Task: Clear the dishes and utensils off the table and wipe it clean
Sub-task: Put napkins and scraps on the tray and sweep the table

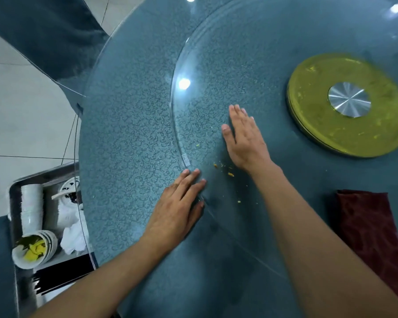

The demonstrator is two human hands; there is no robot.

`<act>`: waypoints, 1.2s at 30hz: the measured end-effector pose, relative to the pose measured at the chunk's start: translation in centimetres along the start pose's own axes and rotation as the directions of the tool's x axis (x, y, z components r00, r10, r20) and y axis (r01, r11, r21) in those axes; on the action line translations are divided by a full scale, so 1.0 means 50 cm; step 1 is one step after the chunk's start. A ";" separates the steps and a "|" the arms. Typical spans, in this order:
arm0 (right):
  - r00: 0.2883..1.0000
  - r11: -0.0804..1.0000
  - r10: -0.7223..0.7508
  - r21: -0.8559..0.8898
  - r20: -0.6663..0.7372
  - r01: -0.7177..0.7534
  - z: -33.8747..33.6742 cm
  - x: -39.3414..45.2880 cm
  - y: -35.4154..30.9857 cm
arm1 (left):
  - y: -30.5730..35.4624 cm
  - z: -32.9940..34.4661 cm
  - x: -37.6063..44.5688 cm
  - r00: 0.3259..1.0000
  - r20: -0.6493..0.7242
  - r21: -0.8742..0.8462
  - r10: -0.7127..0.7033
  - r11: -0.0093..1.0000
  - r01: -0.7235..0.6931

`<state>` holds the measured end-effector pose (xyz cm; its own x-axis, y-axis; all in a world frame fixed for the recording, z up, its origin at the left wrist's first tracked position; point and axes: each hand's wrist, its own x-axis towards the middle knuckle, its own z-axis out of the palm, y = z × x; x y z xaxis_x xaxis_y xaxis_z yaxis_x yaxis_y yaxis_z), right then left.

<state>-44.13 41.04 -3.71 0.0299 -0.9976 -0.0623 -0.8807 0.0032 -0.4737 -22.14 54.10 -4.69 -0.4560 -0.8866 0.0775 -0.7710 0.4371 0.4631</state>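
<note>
A round table (129, 125) with a teal patterned cloth under glass fills the view. A clear glass turntable (211, 72) lies on it, above a yellow-green base disc (345, 125) with a silver hub. My left hand (179, 207) lies flat with straight fingers at the turntable's near rim. My right hand (244, 136) rests flat on the turntable glass, fingers straight. Small yellow crumbs (228, 172) lie scattered between the two hands. A dark red cloth (372, 228) lies on the table at the right.
A metal tray (15, 226) at the lower left, beside the table's edge, holds stacked white cups (32, 207), bowls with yellow scraps (32, 249), a white spoon and crumpled tissue (72, 235). A teal-covered chair (48, 31) stands at the upper left on the tiled floor.
</note>
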 end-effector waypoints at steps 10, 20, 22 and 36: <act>0.945 0.953 -0.297 0.102 0.138 0.285 0.042 -0.188 -0.079 | -0.017 0.000 -0.005 0.999 -0.016 -0.084 0.041 0.996 -0.042; 0.792 0.844 0.521 0.054 -0.319 -0.533 -0.063 -0.263 0.197 | 0.002 0.015 -0.024 0.998 -0.018 -0.119 0.061 0.991 -0.063; 0.792 0.838 0.527 0.034 -0.307 -0.545 -0.050 -0.256 0.186 | 0.007 0.016 -0.024 0.999 -0.012 -0.125 0.044 0.991 -0.045; 0.946 0.984 0.138 0.149 -0.292 -0.097 0.100 -0.325 -0.103 | -0.020 0.006 -0.004 0.999 -0.033 -0.154 0.028 0.987 -0.033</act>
<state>-37.70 57.57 -4.66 -0.2313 -0.9638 0.1326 -0.7993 0.1106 -0.5907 -21.41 53.89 -5.44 -0.4623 -0.8786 0.1198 -0.6779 0.4373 0.5909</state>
